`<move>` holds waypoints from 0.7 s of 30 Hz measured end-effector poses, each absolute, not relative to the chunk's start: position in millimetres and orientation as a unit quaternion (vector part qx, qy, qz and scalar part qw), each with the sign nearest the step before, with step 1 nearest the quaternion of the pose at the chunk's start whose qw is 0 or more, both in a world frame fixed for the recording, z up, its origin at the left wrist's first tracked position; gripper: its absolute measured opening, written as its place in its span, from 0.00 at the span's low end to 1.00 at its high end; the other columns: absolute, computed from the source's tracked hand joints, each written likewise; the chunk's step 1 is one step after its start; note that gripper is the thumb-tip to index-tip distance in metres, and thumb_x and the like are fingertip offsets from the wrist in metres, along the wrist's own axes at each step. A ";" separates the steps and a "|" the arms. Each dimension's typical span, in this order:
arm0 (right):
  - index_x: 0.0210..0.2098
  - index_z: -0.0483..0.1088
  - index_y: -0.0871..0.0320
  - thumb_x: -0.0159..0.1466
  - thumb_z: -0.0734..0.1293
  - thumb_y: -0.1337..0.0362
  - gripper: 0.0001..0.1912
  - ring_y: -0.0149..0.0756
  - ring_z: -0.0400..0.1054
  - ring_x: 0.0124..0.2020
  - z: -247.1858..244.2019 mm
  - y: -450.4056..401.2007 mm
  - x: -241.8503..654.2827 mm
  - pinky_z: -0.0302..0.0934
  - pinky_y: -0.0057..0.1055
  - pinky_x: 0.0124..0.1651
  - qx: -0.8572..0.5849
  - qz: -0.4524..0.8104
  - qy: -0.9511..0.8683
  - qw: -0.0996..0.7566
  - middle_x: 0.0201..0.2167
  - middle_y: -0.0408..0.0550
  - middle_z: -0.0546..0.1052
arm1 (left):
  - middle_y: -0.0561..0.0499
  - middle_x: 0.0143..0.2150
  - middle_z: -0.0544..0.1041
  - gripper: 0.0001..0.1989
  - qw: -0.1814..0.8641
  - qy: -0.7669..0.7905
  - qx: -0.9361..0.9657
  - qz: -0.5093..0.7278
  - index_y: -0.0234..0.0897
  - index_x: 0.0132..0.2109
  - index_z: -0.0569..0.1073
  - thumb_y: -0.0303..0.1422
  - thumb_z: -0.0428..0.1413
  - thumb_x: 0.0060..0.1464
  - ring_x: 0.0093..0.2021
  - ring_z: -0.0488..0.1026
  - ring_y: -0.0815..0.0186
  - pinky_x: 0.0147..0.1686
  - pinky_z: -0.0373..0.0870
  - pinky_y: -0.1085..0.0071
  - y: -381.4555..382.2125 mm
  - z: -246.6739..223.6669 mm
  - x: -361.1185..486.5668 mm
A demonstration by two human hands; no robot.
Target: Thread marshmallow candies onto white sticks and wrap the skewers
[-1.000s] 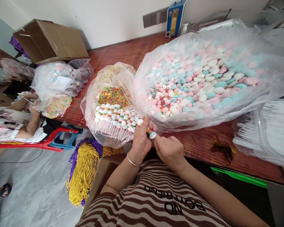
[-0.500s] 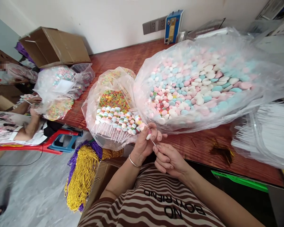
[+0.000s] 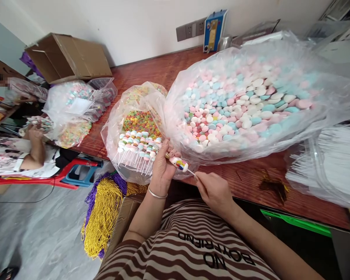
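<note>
My left hand (image 3: pixel 162 163) is closed around the upper part of a candy skewer (image 3: pixel 178 163), a row of colourful pieces on a white stick. A white piece shows at the skewer's lower end; the pieces under my fingers are partly hidden. Pinched on the bare stick is my right hand (image 3: pixel 215 190), at the skewer's lower right. Just left of my hands, finished-looking marshmallow skewers (image 3: pixel 137 144) lie in rows on an open clear bag (image 3: pixel 111 126) of small ring candies (image 3: pixel 141 119). A large clear bag (image 3: pixel 177 83) of pink, white and blue marshmallow discs (image 3: pixel 259 91) lies behind my hands.
White sticks (image 3: pixel 338 159) lie in plastic at the right, near gold twist ties (image 3: pixel 272 188). A cardboard box (image 3: pixel 87 58) and more candy bags (image 3: pixel 76 132) stand at the left, beside a seated person (image 3: pixel 11 155). Bead strings (image 3: pixel 100 221) hang below the table edge.
My left hand has moved up and left, and the skewer now shows more of its coloured pieces. My right hand has turned, gripping the stick from above. The other person's hands have shifted.
</note>
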State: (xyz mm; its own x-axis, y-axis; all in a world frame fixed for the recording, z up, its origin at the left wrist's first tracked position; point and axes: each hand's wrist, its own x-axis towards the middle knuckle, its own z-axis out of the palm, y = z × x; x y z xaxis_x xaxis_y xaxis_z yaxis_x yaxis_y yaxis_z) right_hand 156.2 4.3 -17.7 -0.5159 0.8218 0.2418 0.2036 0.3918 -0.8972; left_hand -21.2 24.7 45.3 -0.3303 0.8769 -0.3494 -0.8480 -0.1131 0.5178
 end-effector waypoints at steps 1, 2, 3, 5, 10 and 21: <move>0.33 0.72 0.57 0.72 0.61 0.61 0.14 0.32 0.58 0.22 -18.7 5.5 156.8 0.56 0.32 0.34 -0.344 0.338 -0.796 0.365 0.20 0.43 0.68 | 0.63 0.21 0.60 0.04 0.576 0.340 0.012 0.743 0.34 0.36 0.74 0.25 0.61 0.60 0.18 0.57 0.81 0.23 0.62 0.81 24.5 45.7 -19.1; 0.33 0.73 0.57 0.72 0.60 0.63 0.14 0.32 0.58 0.23 -19.4 6.3 157.1 0.55 0.33 0.35 -0.341 0.272 -0.821 0.368 0.20 0.43 0.68 | 0.63 0.21 0.60 0.04 0.575 0.346 0.005 0.741 0.33 0.36 0.74 0.25 0.62 0.59 0.17 0.57 0.81 0.23 0.62 0.81 24.2 45.7 -16.8; 0.32 0.73 0.57 0.72 0.60 0.65 0.14 0.33 0.58 0.23 -19.9 6.6 156.9 0.55 0.34 0.36 -0.336 0.239 -0.834 0.367 0.19 0.43 0.68 | 0.63 0.21 0.60 0.04 0.577 0.349 -0.001 0.738 0.33 0.36 0.74 0.25 0.62 0.59 0.17 0.57 0.81 0.22 0.62 0.81 23.7 45.4 -14.4; 0.32 0.72 0.57 0.71 0.59 0.65 0.13 0.33 0.59 0.23 -19.7 5.0 154.7 0.54 0.34 0.35 -0.337 0.258 -0.826 0.370 0.20 0.44 0.69 | 0.64 0.21 0.59 0.03 0.584 0.350 -0.006 0.733 0.34 0.39 0.74 0.27 0.62 0.60 0.16 0.56 0.81 0.20 0.60 0.82 22.7 43.8 -9.5; 0.34 0.68 0.55 0.72 0.59 0.52 0.16 0.28 0.53 0.16 -15.5 -2.9 137.6 0.53 0.29 0.24 -0.326 0.664 -0.588 0.327 0.17 0.36 0.63 | 0.63 0.22 0.59 0.07 0.596 0.351 0.037 0.721 0.38 0.42 0.76 0.33 0.64 0.59 0.17 0.55 0.81 0.21 0.59 0.82 19.3 33.1 7.0; 0.31 0.68 0.55 0.70 0.63 0.51 0.16 0.29 0.58 0.21 -10.9 7.1 136.6 0.53 0.27 0.26 -0.377 0.595 -0.594 0.390 0.20 0.39 0.66 | 0.46 0.40 0.83 0.19 0.576 0.481 0.232 0.619 0.36 0.45 0.81 0.45 0.66 0.53 0.43 0.79 0.61 0.45 0.74 0.67 -10.6 2.5 25.6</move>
